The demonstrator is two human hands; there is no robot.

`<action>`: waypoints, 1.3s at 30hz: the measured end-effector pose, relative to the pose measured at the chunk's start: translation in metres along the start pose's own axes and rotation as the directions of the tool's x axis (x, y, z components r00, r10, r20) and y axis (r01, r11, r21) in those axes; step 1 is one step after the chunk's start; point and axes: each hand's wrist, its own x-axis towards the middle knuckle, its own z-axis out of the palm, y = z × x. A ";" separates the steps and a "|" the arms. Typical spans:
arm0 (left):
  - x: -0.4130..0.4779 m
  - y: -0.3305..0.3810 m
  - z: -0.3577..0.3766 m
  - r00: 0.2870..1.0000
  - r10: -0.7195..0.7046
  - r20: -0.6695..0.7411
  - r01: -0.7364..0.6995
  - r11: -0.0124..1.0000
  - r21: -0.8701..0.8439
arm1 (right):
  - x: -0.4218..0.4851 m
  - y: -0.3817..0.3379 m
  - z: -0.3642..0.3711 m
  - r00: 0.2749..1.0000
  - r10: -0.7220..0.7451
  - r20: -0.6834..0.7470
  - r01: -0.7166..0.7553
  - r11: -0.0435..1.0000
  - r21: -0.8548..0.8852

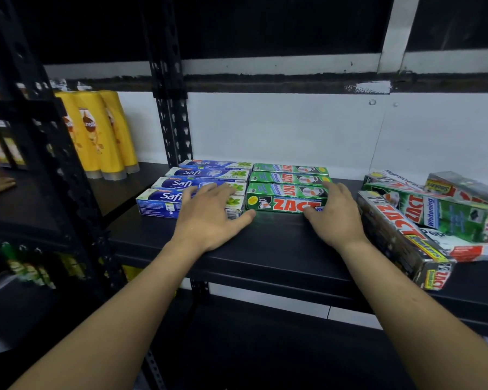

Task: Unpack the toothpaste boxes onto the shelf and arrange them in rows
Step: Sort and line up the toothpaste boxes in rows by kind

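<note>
Hands point(209, 215) spread — on toothpaste boxes point(286, 204)

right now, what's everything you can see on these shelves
blue toothpaste boxes: four, blue and white, row at the shelf's left
green toothpaste boxes: three visible, green, row right beside the blue ones
loose toothpaste boxes: several, green, dark and white, jumbled pile at right
bottles: three, yellow, next bay on the left
shelf: one, black, under the boxes
left hand: fingers flat on the front blue box
right hand: fingers on the right end of the front green box
</note>
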 end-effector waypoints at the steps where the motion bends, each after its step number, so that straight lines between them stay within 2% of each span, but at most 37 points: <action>1: 0.001 -0.001 0.001 1.000 -0.007 0.004 0.007 1.000 -0.004 | 0.000 0.001 0.001 1.000 0.007 -0.002 -0.007 1.000 -0.010; 5: 0.001 -0.001 0.001 0.999 -0.025 0.046 0.024 1.000 0.020 | 0.000 0.002 0.003 0.999 -0.053 -0.014 0.050 0.989 -0.138; 9: 0.001 -0.002 0.001 0.996 -0.044 0.072 0.042 0.999 0.018 | 0.002 0.001 0.006 0.989 -0.140 0.038 0.145 0.952 -0.270; 17: 0.003 -0.003 0.004 0.996 -0.057 0.075 0.055 0.998 0.035 | 0.005 0.002 0.008 0.981 -0.180 0.076 0.196 0.908 -0.372; 29: 0.006 -0.003 0.006 0.991 -0.131 0.036 0.127 0.987 0.094 | 0.006 0.002 0.009 0.985 -0.156 0.073 0.172 0.918 -0.356; 39: 0.005 -0.004 0.005 0.995 0.100 0.027 -0.099 0.994 -0.039 | 0.000 -0.002 0.005 0.994 -0.077 0.079 0.096 0.959 -0.267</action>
